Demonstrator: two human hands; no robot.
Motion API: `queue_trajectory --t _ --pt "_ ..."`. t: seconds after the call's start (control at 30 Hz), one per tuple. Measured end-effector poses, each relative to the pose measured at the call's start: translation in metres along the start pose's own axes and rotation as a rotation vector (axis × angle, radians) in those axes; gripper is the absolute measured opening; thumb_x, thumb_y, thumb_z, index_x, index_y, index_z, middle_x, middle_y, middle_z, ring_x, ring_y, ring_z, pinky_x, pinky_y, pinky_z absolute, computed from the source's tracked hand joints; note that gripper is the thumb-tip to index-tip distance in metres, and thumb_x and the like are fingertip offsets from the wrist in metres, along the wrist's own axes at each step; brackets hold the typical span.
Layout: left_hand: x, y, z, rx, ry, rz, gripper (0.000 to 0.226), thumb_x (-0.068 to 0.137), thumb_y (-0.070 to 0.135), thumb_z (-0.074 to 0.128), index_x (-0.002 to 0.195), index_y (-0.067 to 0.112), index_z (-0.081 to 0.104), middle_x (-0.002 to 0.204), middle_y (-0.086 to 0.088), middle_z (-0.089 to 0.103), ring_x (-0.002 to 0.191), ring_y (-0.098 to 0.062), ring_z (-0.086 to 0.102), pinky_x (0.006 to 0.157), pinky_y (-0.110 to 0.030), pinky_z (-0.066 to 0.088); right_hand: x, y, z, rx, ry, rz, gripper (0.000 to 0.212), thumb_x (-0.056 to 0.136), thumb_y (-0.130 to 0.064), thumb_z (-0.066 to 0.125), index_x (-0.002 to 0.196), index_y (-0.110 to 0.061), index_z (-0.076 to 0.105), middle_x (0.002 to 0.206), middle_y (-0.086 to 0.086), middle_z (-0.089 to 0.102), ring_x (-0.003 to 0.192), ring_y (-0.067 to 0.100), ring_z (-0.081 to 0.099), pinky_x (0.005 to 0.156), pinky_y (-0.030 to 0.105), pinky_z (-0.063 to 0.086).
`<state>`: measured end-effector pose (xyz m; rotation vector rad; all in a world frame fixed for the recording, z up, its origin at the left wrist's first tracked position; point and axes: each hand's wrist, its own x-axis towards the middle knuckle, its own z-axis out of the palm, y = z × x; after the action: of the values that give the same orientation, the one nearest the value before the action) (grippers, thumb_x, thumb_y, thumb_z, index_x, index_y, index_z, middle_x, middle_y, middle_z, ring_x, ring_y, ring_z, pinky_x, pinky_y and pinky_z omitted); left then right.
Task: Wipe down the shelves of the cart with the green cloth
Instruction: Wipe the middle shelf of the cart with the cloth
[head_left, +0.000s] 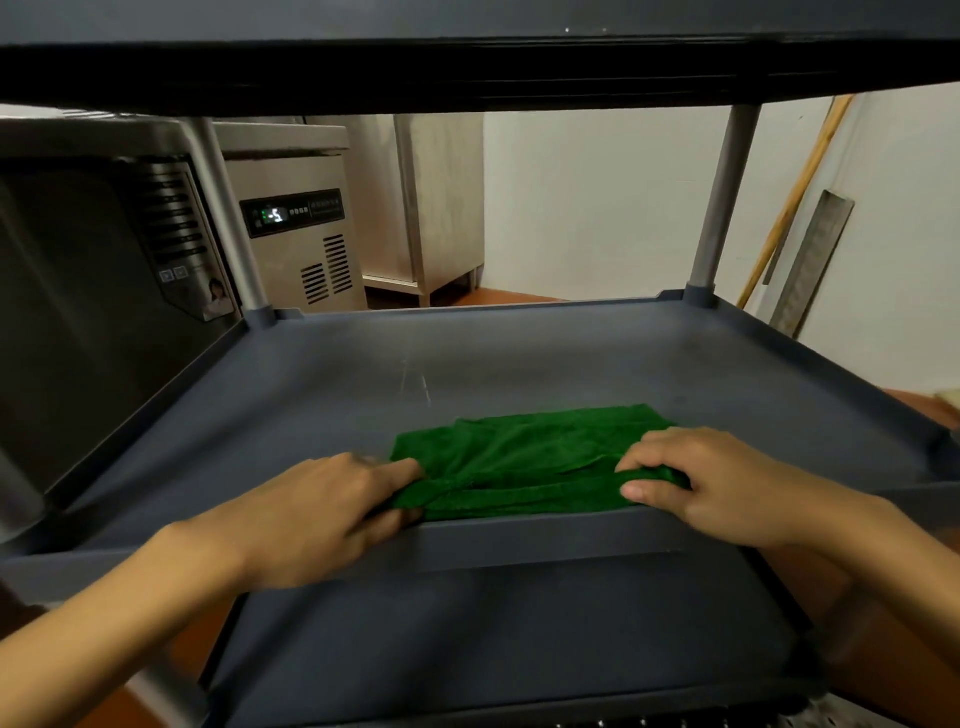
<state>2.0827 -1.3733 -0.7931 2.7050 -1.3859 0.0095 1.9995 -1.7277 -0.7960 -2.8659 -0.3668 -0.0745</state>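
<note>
I see the green cloth (530, 460), rumpled and folded, lying on the cart's middle shelf (519, 364), my left hand (317, 512) and right hand (701, 480) each pinching an end.

Both were bare: left hand (322, 512) and right hand (711, 483). Forearms were bare too, out to the frame edge. Right thumbnail was trimmed short.

Rumpled green cloth (524, 462) on middle cart shelf (519, 353)

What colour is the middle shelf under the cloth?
Dark blue-grey, plain; clearest in the head view around the green cloth on the middle shelf.
</note>
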Motion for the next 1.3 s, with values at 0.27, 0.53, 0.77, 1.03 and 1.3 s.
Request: queue_trajectory --t 0.27,0.53,0.77,1.03,1.3 --pt "-0.044 -0.035 0.002 -0.132 0.057 -0.067 0.058 0.092 0.07 0.03 0.138 0.039 0.048 0.117 0.02 0.066 0.1 0.006 0.063 0.085 -0.023 0.051 0.023 -0.04 0.018 0.144 0.001 -0.056 0.034 0.095 -0.047 0.051 0.122 -0.032 0.063 0.105 -0.016 0.058 0.102 0.001 0.052 0.093 0.03 0.044" --pt "-0.108 -0.084 0.0 -0.077 0.025 -0.255 0.054 0.089 0.076 0.025 0.135 0.053 0.042 0.115 0.023 0.061 0.102 0.006 0.06 0.085 -0.029 0.054 0.068 -0.101 0.042 0.193 -0.05 -0.147 0.037 0.097 -0.047 0.049 0.129 -0.032 0.06 0.103 -0.015 0.055 0.1 0.004 0.047 0.09 0.027 0.039" --pt "-0.163 -0.109 -0.011 0.277 0.083 -0.321 0.053 0.095 0.069 0.014 0.131 0.047 0.046 0.115 0.013 0.065 0.108 -0.009 0.063 0.086 -0.033 0.06 0.106 -0.157 0.06 0.205 -0.108 -0.201 0.038 0.1 -0.045 0.045 0.133 -0.028 0.057 0.103 -0.005 0.051 0.101 0.011 0.041 0.086 0.028 0.033" --pt "-0.186 -0.111 -0.032 0.647 0.132 -0.278 0.055 0.105 0.044 0.017 0.116 0.014 0.062 0.078 0.001 0.075 0.086 -0.029 0.076 0.118 -0.021 0.012 0.137 -0.205 0.07 0.214 -0.176 -0.256 0.039 0.101 -0.043 0.044 0.134 -0.026 0.056 0.124 0.006 0.057 0.121 0.024 0.044 0.093 0.034 0.035" --pt "-0.169 -0.103 -0.042 0.192 0.12 -0.463 0.026 0.096 0.043 0.041 0.117 0.032 0.052 0.093 0.012 0.067 0.08 -0.004 0.068 0.073 -0.029 0.057 0.136 -0.197 0.06 0.215 -0.196 -0.25 0.061 0.084 -0.066 0.057 0.135 -0.034 0.046 0.139 -0.007 0.046 0.131 0.014 0.038 0.099 0.032 0.037"
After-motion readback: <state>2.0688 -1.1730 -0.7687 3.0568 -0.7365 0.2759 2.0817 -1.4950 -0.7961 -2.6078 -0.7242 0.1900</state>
